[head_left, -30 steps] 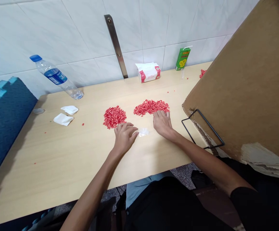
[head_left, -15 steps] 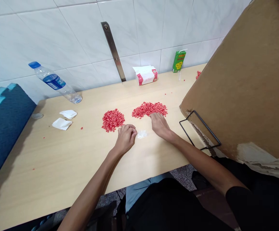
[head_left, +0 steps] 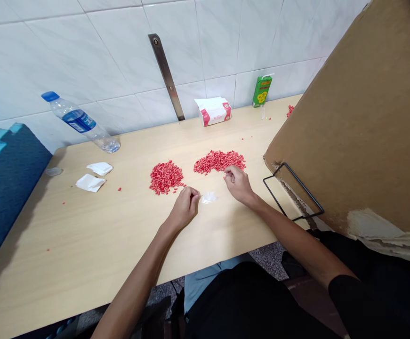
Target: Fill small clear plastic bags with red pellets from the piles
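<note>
The pale wood counter (head_left: 95, 235) carried two heaps of red plastic pellets (head_left: 165, 177), light, slippery bits best pinched a few at a time. My left grip (head_left: 187, 207) was pinched nearly shut beside a clear plastic scrap (head_left: 208, 197), my right grip (head_left: 238, 184) likewise below the heaps; I cannot tell whether either held anything.

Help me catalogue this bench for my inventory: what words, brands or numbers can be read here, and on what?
Blue label on the clear plastic water bottle: white lettering, too small and blurred to read.
White-and-pink tissue pack: printed lettering, too small to read.
Green drink carton with yellow design: small print, too blurred to read.
No text can be quoted.
</note>
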The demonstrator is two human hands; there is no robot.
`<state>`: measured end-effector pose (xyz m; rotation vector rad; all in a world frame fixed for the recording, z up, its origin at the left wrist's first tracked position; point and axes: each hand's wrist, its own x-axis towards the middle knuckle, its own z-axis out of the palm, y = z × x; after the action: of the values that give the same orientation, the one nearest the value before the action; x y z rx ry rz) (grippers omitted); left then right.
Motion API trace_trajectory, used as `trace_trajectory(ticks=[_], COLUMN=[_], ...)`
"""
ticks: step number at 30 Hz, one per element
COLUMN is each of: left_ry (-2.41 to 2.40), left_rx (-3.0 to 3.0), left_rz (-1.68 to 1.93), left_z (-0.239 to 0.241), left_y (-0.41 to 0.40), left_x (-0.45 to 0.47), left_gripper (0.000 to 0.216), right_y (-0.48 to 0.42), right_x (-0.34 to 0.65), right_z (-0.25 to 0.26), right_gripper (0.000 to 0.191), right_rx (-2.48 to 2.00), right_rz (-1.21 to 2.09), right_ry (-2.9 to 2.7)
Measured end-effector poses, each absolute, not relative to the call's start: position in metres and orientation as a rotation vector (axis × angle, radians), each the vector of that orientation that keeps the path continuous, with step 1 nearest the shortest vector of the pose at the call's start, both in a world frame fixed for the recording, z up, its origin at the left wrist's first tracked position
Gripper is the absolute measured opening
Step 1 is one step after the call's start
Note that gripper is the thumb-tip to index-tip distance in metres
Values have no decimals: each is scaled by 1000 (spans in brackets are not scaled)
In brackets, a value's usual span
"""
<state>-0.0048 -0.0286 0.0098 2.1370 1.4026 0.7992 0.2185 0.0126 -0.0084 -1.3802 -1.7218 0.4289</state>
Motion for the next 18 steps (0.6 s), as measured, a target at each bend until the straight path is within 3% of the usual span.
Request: trace_trajectory(ticks=[6,10,18], left_ry=[1421,1433,1396], left_rx=[2028,2179,2262], left_rz=[872,973,1211], left_z=[10,11,12], left_y=[-31,-32,-37], left_x=[-6,-5,4], left_gripper=[8,6,11], right_y=[8,6,0], right_x=[214,205,205], right_z=[-9,-11,2], right_gripper=[16,20,31], right_rx=[-1195,-970,-769], right_rz=[910,1308,1781], right_ry=[-1353,-1177,-901])
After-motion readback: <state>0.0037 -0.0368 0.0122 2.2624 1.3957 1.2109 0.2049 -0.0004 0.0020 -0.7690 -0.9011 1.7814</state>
